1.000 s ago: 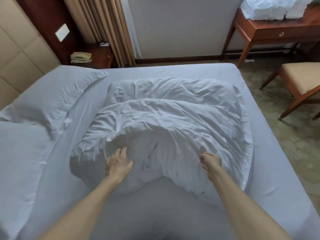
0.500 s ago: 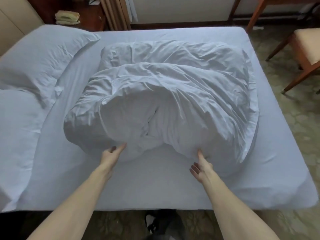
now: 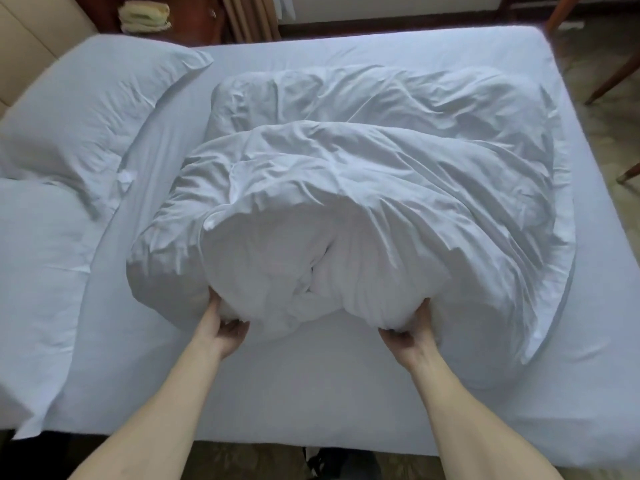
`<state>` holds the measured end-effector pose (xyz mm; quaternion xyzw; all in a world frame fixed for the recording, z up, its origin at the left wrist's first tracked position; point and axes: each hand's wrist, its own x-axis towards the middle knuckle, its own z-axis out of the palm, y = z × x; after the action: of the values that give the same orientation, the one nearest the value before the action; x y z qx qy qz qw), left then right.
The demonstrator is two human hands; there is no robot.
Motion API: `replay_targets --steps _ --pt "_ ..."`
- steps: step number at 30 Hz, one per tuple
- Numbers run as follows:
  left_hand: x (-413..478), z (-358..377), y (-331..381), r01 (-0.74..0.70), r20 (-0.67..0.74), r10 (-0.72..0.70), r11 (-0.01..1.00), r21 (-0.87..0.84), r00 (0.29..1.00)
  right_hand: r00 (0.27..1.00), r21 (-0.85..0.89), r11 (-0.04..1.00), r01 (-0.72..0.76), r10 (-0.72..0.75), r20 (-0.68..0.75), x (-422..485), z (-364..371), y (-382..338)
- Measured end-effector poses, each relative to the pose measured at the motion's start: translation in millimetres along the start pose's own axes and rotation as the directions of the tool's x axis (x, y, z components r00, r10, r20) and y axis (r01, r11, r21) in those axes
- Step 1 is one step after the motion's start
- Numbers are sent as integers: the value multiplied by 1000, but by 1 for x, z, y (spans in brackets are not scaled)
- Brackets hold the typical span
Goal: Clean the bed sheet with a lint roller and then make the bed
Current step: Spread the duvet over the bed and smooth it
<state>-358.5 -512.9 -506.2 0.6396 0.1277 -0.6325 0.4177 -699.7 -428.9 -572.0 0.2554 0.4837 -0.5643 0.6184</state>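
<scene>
Across the bed, a pale bed sheet is stretched flat, and a crumpled white duvet is heaped at its middle. The duvet's near edge is gripped from below by the left hand and the right hand, with the fingers of both curled onto the fabric. Two pillows are laid at the left.

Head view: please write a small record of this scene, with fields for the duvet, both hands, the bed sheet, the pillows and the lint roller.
duvet: white, bunched in a heap in the middle of the bed
left hand: grips the duvet's near edge from below
right hand: grips the same edge, apart from the left
bed sheet: pale, lies under the heap
pillows: far pillow and near pillow, at the picture's left
lint roller: not in view
</scene>
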Motion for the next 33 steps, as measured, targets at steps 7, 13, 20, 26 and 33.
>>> replay_targets --steps 7,13,20,26,33 --pt "18 4 39 -87 -219 84 996 -3 972 985 -99 992 73 -87 -147 19 22 -17" --pt "0 -18 44 -192 -240 200 980 58 950 892 -121 973 198 -230 -389 14 3 -18" --pt "-75 -69 52 -383 -103 403 908 169 909 842 -172 926 336 -378 -384 -74 -32 -29" --pt "-156 -153 109 -517 99 510 816 260 855 660 -165 816 555 -552 -510 -227 -52 -57" --pt "-204 -218 105 -565 183 538 741 362 823 567 -282 702 654 -701 -432 -318 -61 -19"
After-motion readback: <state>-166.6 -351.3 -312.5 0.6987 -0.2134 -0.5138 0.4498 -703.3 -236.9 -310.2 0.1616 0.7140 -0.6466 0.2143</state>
